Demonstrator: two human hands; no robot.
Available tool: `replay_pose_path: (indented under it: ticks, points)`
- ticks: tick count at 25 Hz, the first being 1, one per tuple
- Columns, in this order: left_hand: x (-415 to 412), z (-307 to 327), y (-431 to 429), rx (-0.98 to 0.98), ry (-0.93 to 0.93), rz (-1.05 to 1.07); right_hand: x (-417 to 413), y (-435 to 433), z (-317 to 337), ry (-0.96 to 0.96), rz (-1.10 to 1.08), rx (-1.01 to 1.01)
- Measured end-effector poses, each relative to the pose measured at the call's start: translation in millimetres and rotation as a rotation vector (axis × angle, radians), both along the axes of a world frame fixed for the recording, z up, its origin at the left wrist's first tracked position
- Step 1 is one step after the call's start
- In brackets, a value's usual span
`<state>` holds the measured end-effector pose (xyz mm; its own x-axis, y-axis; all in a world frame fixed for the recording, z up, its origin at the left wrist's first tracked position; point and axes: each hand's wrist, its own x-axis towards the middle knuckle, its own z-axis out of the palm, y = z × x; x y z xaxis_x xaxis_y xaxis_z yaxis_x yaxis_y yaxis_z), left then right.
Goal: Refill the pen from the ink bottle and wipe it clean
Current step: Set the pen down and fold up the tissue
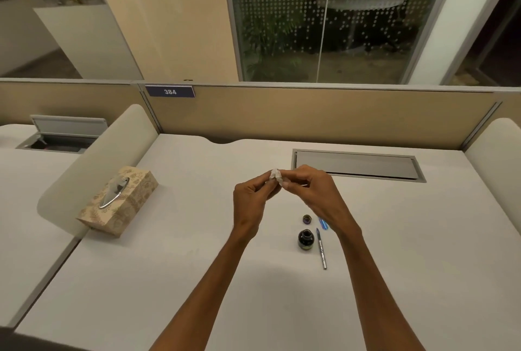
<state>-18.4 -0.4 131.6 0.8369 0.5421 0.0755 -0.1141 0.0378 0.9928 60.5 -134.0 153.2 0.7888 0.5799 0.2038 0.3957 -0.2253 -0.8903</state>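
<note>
My left hand (253, 198) and my right hand (313, 190) meet above the middle of the desk, both pinching a small crumpled white tissue (275, 175). Whether a pen part sits inside the tissue is hidden. Below my right wrist the dark ink bottle (305, 239) stands open on the desk. Its round cap (307, 219) lies just behind it. A slim pen body (321, 249) lies to the right of the bottle, tip pointing away from me. A small blue pen part (323, 223) lies beside the cap, partly covered by my wrist.
A patterned tissue box (118, 201) sits at the left of the white desk (169, 280). A closed grey cable hatch (358, 166) is set into the desk behind my hands. A beige partition (310, 116) closes the back, and rounded side dividers stand left and right.
</note>
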Motion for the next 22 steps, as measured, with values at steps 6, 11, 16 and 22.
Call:
replay_pose_path:
  ticks: [6,11,16,22]
  points:
    - [-0.3,8.3,-1.8,0.204,0.093,-0.071,10.5,-3.8,0.1,0.073,0.034,0.024]
    - [-0.6,11.2,0.6,0.326,0.228,-0.122,2.2,6.8,-11.3,0.243,-0.119,0.226]
    - [-12.2,8.6,-10.0,0.285,0.170,-0.022,-1.6,15.0,-23.8,0.401,-0.154,0.313]
    - [-26.4,8.4,-16.3,0.092,0.133,0.302,-27.2,44.0,-22.0,0.350,-0.177,0.329]
